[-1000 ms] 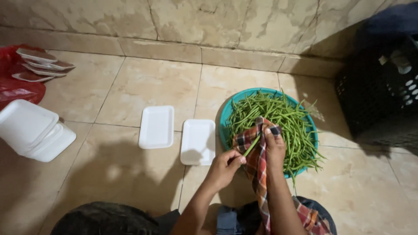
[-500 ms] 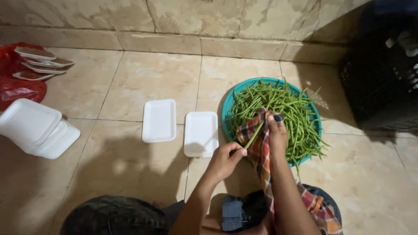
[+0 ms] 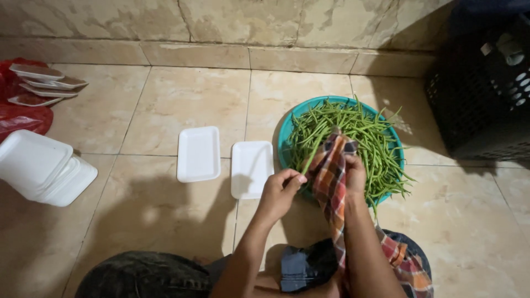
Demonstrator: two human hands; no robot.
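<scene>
A teal round basin point(image 3: 287, 129) piled with long green beans point(image 3: 364, 132) sits on the tiled floor. My left hand point(image 3: 282, 190) pinches the lower end of one green bean point(image 3: 310, 156) at the basin's near left rim. My right hand point(image 3: 354, 175) grips an orange-and-blue checked cloth point(image 3: 330, 176) wrapped around the bean's upper part. The cloth drapes down along my right forearm. Two white foam trays point(image 3: 199, 153) point(image 3: 251, 168) lie side by side just left of the basin, nothing on them.
A stack of white foam trays point(image 3: 41, 168) lies at the left. Behind it, wrapped trays point(image 3: 41, 83) rest on a red plastic bag point(image 3: 22, 118). A black plastic crate point(image 3: 486, 94) stands at the right by the tiled wall point(image 3: 276, 22).
The bean between my hands has turned more upright and the cloth has slid up along it. My left hand stayed at the bean's lower end.
</scene>
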